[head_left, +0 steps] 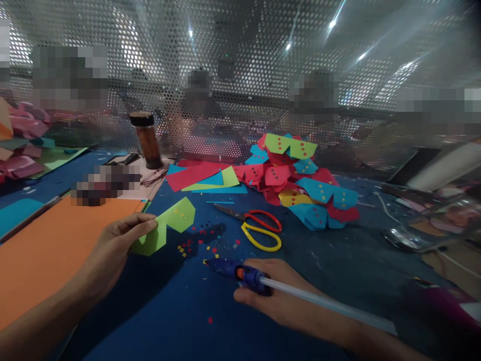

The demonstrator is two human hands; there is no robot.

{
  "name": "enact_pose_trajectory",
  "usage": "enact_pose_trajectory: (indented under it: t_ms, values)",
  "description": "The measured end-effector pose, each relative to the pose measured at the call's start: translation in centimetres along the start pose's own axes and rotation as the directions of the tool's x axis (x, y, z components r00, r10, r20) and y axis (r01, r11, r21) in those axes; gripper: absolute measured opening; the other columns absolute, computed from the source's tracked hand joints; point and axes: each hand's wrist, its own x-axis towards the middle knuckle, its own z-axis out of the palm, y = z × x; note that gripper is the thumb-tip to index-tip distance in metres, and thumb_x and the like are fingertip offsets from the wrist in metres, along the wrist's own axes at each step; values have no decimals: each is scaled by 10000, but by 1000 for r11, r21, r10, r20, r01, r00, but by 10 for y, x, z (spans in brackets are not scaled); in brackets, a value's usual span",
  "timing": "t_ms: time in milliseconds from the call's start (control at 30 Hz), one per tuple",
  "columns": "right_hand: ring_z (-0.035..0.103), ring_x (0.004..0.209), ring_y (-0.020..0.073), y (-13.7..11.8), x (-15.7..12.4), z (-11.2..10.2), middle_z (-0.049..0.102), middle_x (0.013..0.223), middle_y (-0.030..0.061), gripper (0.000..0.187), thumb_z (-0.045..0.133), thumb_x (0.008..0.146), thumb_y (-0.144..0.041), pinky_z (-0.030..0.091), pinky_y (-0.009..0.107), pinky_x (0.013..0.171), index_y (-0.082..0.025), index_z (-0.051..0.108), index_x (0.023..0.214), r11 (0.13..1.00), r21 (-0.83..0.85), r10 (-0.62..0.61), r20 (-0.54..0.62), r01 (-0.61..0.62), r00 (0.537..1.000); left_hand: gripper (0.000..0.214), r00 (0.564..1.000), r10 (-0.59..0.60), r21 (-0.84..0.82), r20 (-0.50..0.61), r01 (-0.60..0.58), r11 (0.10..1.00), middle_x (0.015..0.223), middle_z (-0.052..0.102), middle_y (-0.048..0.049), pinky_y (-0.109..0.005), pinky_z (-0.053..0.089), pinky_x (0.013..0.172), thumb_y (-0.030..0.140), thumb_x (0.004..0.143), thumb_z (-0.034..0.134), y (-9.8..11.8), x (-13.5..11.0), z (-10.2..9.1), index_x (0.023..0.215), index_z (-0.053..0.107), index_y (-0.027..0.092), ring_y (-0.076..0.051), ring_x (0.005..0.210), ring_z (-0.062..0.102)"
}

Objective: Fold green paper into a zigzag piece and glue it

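Observation:
My left hand (130, 233) pinches a green paper cutout (176, 216) by its near half; a few small yellow pieces sit on the far half. In my right hand (278, 288) is a dark blue hot glue gun (240, 273), with a long clear glue stick (323, 298) running out of its back. The nozzle is down at a tiny yellow square among scattered paper bits (195, 245) in red, yellow and blue. Scissors (259, 228) with one red and one yellow handle loop lie just beyond the glue gun.
A pile of dotted paper cutouts (300, 185) stands at the back right. Behind the scissors lie flat coloured paper strips (210, 178). A dark-capped jar (148, 140) stands at back left, near large orange paper (48, 250). A perforated metal screen (240, 60) closes off the back.

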Motion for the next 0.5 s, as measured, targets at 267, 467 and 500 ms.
enact_pose_trajectory:
  t_ms: [267,467,500]
  values:
    - [541,602,126,10,-7,7,608,706,-12,196,619,870,-416,441,229,508,-226,660,891,994,101,-19,-159,35,987,287,999,6,31,36,-7,999,586,587,45,-150,389,466,435,672,801,-4,2,-1,760,689,185,-85,522,501]
    - [525,629,129,-6,-9,2,563,698,-3,261,575,877,-468,475,241,549,-218,610,809,981,144,-90,-249,128,964,275,994,0,78,111,-9,997,575,583,42,-155,389,471,453,707,777,-8,0,1,766,691,199,-87,513,502]
    - [515,625,124,-9,-9,1,555,699,-4,279,563,886,-465,470,239,549,-212,578,767,979,139,-110,-260,150,959,274,992,3,89,126,-14,996,575,584,39,-158,390,471,456,711,773,-8,-1,1,765,693,200,-90,513,503]
